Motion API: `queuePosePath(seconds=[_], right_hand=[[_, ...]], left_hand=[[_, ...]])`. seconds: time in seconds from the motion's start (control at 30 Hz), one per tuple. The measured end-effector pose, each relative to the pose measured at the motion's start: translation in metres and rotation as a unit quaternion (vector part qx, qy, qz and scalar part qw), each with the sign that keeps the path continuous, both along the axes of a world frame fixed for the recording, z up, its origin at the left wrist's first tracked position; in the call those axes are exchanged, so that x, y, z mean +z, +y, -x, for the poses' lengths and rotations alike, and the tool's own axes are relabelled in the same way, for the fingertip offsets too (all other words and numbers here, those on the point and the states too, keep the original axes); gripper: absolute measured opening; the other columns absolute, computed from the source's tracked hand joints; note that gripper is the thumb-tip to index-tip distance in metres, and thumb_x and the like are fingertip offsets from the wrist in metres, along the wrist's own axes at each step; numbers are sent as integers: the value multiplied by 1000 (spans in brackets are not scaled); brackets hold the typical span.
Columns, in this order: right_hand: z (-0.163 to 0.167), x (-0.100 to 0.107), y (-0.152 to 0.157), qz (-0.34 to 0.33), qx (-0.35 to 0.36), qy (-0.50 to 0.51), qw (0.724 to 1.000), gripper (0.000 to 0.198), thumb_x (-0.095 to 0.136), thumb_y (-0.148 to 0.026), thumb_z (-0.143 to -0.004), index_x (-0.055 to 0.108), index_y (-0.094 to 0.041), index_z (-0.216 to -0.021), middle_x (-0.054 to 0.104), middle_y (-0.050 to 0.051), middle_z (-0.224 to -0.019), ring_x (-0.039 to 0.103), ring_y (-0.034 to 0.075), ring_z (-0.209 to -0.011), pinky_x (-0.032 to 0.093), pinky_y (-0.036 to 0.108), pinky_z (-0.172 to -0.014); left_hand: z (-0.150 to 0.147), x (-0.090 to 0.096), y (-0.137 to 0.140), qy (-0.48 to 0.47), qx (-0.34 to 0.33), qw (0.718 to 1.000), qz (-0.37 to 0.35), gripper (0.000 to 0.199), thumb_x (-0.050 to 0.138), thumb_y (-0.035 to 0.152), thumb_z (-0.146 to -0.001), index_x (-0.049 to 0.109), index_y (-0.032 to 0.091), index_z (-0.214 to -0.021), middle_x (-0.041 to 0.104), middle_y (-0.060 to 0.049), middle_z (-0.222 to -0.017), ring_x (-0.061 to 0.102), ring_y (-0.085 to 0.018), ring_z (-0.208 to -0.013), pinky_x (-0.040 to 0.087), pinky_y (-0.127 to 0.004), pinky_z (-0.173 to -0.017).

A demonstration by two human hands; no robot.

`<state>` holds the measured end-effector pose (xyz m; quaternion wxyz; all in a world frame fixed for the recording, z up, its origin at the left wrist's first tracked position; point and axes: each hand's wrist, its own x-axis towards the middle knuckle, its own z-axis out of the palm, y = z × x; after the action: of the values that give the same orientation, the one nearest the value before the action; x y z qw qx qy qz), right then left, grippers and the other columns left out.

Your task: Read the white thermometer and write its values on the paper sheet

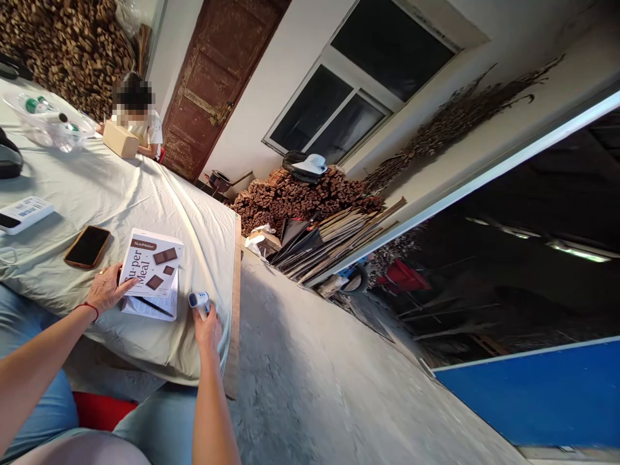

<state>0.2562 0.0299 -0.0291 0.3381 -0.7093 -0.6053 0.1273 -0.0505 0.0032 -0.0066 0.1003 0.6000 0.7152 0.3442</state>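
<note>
My left hand (pixel 107 289) grips the lower left edge of a white box (pixel 152 263) printed with brown bars, its thumb over the front. Under the box lies an open notebook (pixel 162 306) with handwriting, and a black pen (pixel 151 306) rests across the page. My right hand (pixel 209 330) is closed around a white and blue infrared thermometer (pixel 199 300), near the table's right edge. A phone in a brown case (pixel 87 246) lies dark-screened on the cloth, up and left of my left hand.
The cloth-covered table (pixel 208 226) ends at a wooden edge on the right. Farther back stand a plastic basin (pixel 82 129) of bottles and a cardboard box (pixel 121 139) before a seated person (pixel 154 132). A white device (pixel 25 214) lies left. Firewood (pixel 290 200) is stacked by the wall.
</note>
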Motion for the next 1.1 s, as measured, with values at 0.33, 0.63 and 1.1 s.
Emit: queuePosePath(seconds=[0.33, 0.63, 1.1], right_hand=[[45, -12, -13, -80, 204, -99, 971, 21, 63, -25, -86, 76, -25, -102, 66, 8, -99, 57, 26, -97, 39, 40, -90], [31, -10, -21, -97, 254, 34, 962, 12, 61, -25, -85, 72, -22, -81, 65, 4, -82, 58, 22, -83, 42, 38, -85], [59, -9, 6, -86, 114, 370, 918, 18, 51, -40, -76, 54, -23, -79, 60, 1, -68, 55, 17, -62, 47, 30, -62]], left_hand=[[-1, -16, 6, 96, 7, 995, -30, 62, 36, 57, -88, 44, 13, -131, 62, -19, -122, 54, -34, -119, 37, -46, -104], [1, -16, 6, 69, 55, 995, -54, 71, 44, 58, -85, 37, 9, -136, 54, -24, -132, 46, -37, -129, 36, -49, -108], [-123, -26, -58, 167, -193, 961, -107, 38, 48, 33, -89, 59, 21, -124, 61, -12, -124, 54, -28, -116, 42, -44, -102]])
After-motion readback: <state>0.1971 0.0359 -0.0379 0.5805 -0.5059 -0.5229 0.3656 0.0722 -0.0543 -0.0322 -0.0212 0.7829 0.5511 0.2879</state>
